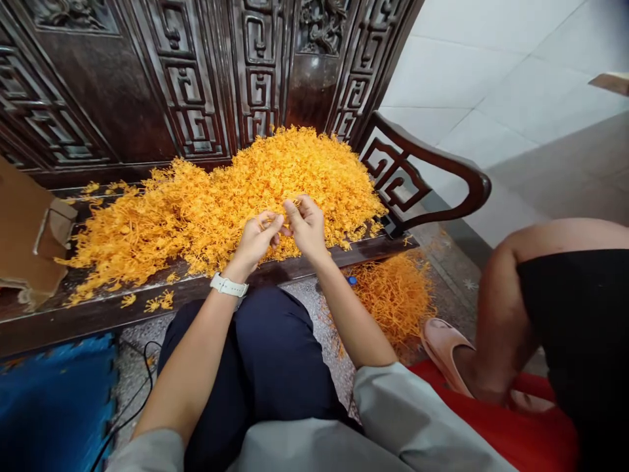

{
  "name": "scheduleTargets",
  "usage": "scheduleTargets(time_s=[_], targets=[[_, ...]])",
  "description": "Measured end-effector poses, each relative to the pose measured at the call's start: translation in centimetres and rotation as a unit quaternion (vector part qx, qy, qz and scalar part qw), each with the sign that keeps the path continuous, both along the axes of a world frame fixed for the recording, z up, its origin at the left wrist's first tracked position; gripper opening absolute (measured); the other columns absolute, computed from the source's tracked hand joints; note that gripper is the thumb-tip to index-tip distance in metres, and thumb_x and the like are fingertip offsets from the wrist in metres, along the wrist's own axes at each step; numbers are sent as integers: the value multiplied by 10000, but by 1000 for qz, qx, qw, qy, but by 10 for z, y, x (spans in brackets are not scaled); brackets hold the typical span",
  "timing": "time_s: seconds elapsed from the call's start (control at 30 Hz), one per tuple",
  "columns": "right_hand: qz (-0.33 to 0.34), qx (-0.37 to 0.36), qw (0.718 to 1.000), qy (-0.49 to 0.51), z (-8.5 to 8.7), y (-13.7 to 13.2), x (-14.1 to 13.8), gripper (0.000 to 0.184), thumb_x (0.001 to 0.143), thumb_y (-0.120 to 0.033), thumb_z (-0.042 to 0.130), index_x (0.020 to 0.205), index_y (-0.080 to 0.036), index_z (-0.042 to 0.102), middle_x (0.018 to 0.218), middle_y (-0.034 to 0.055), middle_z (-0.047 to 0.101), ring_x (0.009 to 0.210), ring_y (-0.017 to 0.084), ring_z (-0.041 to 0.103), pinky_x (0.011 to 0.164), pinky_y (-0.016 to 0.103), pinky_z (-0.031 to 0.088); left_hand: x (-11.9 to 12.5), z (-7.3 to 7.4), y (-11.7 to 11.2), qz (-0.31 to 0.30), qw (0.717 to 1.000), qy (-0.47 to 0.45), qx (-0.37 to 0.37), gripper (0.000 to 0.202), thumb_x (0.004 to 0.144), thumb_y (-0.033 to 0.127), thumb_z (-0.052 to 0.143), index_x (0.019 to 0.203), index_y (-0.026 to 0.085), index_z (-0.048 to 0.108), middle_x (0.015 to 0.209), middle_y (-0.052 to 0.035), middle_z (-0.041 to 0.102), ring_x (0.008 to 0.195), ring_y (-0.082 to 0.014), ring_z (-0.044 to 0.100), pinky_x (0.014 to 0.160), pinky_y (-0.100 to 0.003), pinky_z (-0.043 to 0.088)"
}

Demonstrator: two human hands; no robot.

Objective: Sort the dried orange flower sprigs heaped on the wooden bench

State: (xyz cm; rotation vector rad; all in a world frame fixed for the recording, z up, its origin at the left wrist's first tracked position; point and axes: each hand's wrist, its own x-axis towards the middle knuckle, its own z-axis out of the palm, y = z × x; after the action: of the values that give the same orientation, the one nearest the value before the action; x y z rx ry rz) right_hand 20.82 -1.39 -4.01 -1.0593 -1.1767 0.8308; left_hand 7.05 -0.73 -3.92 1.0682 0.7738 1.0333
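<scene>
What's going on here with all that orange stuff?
A seated person has both hands over a big heap of small orange plastic pieces spread on a dark carved wooden bench. The left hand and right hand meet, pinching one piece between the fingertips. A smaller orange pile lies on the floor. Another person's knee shows at right.

Bench (pixel 147 308): dark carved wood, curved armrest (pixel 432 177)
Floor (pixel 491 85): pale tiles, daylit
Mat (pixel 54 400): blue, lower left
</scene>
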Motion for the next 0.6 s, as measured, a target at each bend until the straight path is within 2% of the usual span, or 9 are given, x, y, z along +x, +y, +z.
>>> scheduleTargets(time_s=[0.07,0.13,0.2,0.27,0.33,0.4,0.47,0.5,0.6], targets=[[-9,4,1000,-26,2,-3,-2,431,936,-650,723,870,-248,582,678,-52,405,584,99,392,530,248,337,0,1,-2,-21,1000,5,-5,513,823,652,816,885,186,612,697,-9,685,513,-91,557,486,-217,407],[40,-23,999,-10,5,-8,-4,456,911,-680,733,881,-254,574,656,-57,454,545,96,422,515,248,356,1,1,-2,-30,1000,-3,-5,563,857,723,738,786,185,589,646,-5,633,495,-85,527,476,-222,379],[89,-63,993,51,7,-11,-7,500,861,-701,769,871,-255,543,617,-75,460,484,86,415,474,240,336,3,1,-2,-39,999,-7,20,609,866,748,712,699,183,555,585,7,567,480,-72,477,471,-221,346],[102,-98,982,124,8,-9,-8,515,815,-653,829,850,-252,507,601,-91,442,447,68,364,434,221,263,6,2,-3,-40,998,-21,42,610,856,732,737,674,184,541,547,29,508,472,-63,427,471,-221,316],[86,-126,969,192,7,1,-5,479,824,-541,848,839,-249,469,608,-98,426,443,56,302,421,209,192,9,5,-8,-29,997,-51,51,603,837,701,778,660,186,520,539,50,458,469,-53,383,472,-220,291],[30,-142,957,251,6,15,4,458,859,-432,821,814,-251,403,576,-115,351,443,58,209,422,209,141,10,10,-15,-32,995,-85,50,601,850,666,788,644,190,484,539,61,416,471,-48,351,480,-221,282],[-16,-137,951,276,9,24,17,485,893,-392,792,785,-253,339,545,-127,250,455,68,126,428,217,114,9,15,-21,-46,992,-113,42,588,888,643,764,654,196,462,544,66,397,465,-48,326,478,-224,273],[-10,-127,955,267,12,23,24,492,901,-401,791,779,-254,337,539,-130,216,464,70,100,433,222,105,7,16,-23,-49,991,-122,36,579,905,641,748,666,200,460,544,69,391,456,-47,308,471,-225,261],[116,-102,974,166,27,5,42,409,916,-490,789,819,-250,472,541,-126,230,474,66,110,447,232,122,2,17,-18,-24,992,-126,19,548,912,649,738,711,203,490,551,74,402,432,-43,273,443,-224,219]])
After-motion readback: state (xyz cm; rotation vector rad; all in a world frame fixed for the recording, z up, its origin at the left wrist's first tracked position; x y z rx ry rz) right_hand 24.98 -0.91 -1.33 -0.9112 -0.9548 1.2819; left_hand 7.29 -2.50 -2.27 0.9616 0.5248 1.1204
